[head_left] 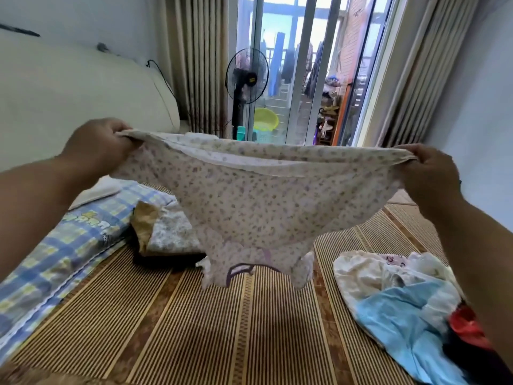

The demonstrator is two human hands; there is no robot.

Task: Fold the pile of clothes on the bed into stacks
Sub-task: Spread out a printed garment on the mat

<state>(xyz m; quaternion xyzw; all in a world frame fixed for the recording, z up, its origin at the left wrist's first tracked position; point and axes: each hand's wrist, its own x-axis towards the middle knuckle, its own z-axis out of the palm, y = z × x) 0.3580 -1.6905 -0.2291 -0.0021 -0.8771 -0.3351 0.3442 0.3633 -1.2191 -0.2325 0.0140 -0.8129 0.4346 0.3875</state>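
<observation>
A pale floral garment [249, 201] with purple trim hangs spread out in the air above the bed's striped bamboo mat [194, 329]. My left hand [102, 143] grips its upper left corner and my right hand [430, 173] grips its upper right corner, stretching the top edge between them. Its lower end dangles just above the mat. An unfolded pile of clothes [402, 301], white, light blue, red and dark, lies on the mat at the right. A small stack of folded items [166, 232], floral over tan and black, sits behind the hanging garment at the left.
A blue-and-yellow checked pillow [69, 240] lies along the left side, below a cream padded headboard [69, 107]. Beyond the bed stand a black pedestal fan [245, 76], curtains [194, 59] and a glass sliding door [305, 65] to a balcony.
</observation>
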